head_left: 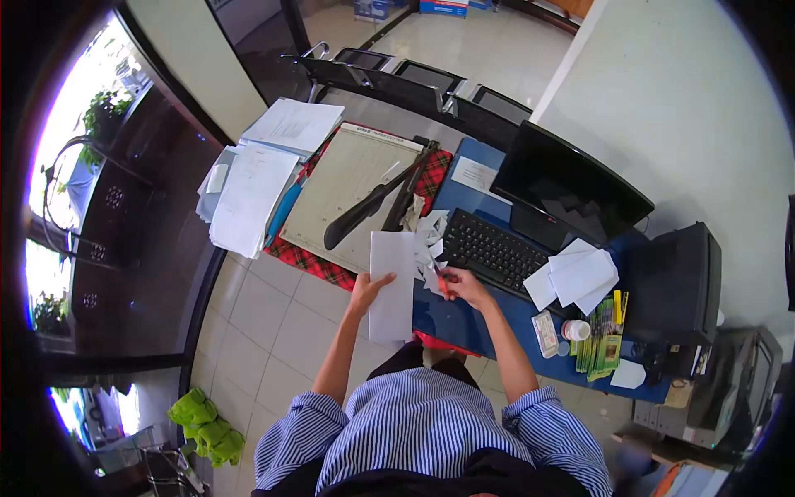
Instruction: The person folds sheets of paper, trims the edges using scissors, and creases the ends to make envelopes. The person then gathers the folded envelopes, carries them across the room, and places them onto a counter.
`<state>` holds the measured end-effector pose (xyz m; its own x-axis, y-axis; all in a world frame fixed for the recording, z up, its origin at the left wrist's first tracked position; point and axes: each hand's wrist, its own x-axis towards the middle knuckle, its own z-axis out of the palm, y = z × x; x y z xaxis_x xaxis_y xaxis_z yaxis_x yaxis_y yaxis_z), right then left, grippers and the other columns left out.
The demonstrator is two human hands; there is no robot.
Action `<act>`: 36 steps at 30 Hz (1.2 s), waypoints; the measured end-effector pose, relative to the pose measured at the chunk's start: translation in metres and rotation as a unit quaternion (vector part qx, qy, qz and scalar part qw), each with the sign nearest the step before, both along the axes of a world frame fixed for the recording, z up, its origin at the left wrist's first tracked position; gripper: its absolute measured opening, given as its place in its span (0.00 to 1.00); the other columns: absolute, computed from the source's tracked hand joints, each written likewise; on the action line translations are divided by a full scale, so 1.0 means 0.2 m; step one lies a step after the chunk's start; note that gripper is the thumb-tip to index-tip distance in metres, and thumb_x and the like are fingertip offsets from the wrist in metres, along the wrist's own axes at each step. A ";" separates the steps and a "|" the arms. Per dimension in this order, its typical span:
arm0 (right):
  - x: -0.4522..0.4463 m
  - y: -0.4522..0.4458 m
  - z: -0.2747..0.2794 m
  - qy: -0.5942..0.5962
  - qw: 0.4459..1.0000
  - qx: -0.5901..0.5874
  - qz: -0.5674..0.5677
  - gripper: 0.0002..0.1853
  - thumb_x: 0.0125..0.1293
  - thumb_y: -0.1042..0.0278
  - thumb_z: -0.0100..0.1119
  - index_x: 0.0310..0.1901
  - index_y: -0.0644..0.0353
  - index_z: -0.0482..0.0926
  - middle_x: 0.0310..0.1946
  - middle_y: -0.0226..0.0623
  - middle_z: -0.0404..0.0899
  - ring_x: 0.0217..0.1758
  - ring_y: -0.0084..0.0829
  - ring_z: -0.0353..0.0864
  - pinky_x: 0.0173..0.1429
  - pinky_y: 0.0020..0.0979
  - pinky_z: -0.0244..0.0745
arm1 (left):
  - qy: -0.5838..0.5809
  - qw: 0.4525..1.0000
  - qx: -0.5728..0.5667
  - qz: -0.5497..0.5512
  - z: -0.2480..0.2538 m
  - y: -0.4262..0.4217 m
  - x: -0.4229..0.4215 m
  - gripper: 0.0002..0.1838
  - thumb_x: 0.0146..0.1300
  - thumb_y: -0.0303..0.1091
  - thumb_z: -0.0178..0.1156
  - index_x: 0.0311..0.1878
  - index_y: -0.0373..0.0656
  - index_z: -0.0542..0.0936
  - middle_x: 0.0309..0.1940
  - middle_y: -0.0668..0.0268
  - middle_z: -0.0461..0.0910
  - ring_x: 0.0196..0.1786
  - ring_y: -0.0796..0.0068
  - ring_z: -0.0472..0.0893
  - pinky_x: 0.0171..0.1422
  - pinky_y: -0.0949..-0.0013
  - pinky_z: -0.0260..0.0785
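My left hand (368, 291) is closed on the left edge of a long white sheet of paper (392, 311), thumb on top. The paper is held upright in front of my body, over the table's front edge. My right hand (469, 288) is closed around red-handled scissors (444, 284), just right of the paper and apart from it. Their blades are small and hard to make out against the white paper scraps (431, 228) piled behind them. A black keyboard (498, 255) lies just beyond my right hand.
A paper cutter (352, 186) with a black lever stands on red plaid cloth. Paper stacks (252, 199) lie to its left. On the right are a monitor (571, 186), white paper pieces (584, 277), a white bottle (575, 330), green packets (598, 352) and a black printer-like box (671, 282).
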<state>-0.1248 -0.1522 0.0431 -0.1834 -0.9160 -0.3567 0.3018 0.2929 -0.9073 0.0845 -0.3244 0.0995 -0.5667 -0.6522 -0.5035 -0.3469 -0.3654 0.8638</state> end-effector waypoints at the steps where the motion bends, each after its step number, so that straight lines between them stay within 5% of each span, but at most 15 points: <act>1: 0.01 0.00 0.03 0.000 1.000 0.001 -0.006 0.19 0.64 0.65 0.50 0.56 0.57 0.71 0.27 0.32 0.74 0.24 0.21 0.71 0.24 0.24 0.65 | 0.000 1.000 0.001 -0.006 -0.01 -0.01 -0.02 0.20 0.53 0.39 0.68 0.36 0.27 0.79 0.24 0.59 0.80 0.21 0.74 0.78 0.26 0.76 0.71; 5: 0.07 -0.05 0.20 -0.016 0.999 0.037 -0.027 0.18 0.64 0.66 0.51 0.55 0.58 0.73 0.27 0.30 0.72 0.24 0.20 0.69 0.24 0.18 0.60 | -0.001 0.999 0.001 -0.037 -0.03 -0.05 -0.06 0.21 0.52 0.40 0.68 0.36 0.26 0.79 0.24 0.58 0.80 0.20 0.73 0.78 0.24 0.75 0.71; 20: 0.06 -0.12 0.18 -0.047 0.999 0.018 -0.012 0.18 0.65 0.60 0.56 0.54 0.58 0.75 0.26 0.27 0.75 0.22 0.15 0.65 0.21 0.15 0.53 | -0.006 0.999 -0.005 -0.053 0.02 -0.07 -0.10 0.22 0.50 0.39 0.70 0.36 0.27 0.78 0.24 0.58 0.80 0.20 0.74 0.78 0.23 0.76 0.71; 26: 0.07 -0.10 0.17 -0.037 0.999 0.019 -0.027 0.18 0.64 0.63 0.58 0.54 0.59 0.76 0.24 0.26 0.71 0.24 0.17 0.63 0.23 0.16 0.54 | -0.015 0.998 -0.013 -0.060 -0.01 -0.08 -0.09 0.21 0.50 0.39 0.70 0.36 0.28 0.78 0.25 0.58 0.80 0.20 0.73 0.78 0.23 0.75 0.72; 36: 0.09 -0.08 0.12 -0.014 0.998 -0.013 -0.055 0.15 0.59 0.68 0.63 0.47 0.62 0.80 0.25 0.29 0.79 0.19 0.15 0.65 0.20 0.14 0.56 | -0.012 0.997 -0.008 -0.073 -0.04 -0.10 -0.06 0.20 0.50 0.39 0.70 0.35 0.29 0.79 0.25 0.58 0.81 0.20 0.74 0.78 0.23 0.75 0.72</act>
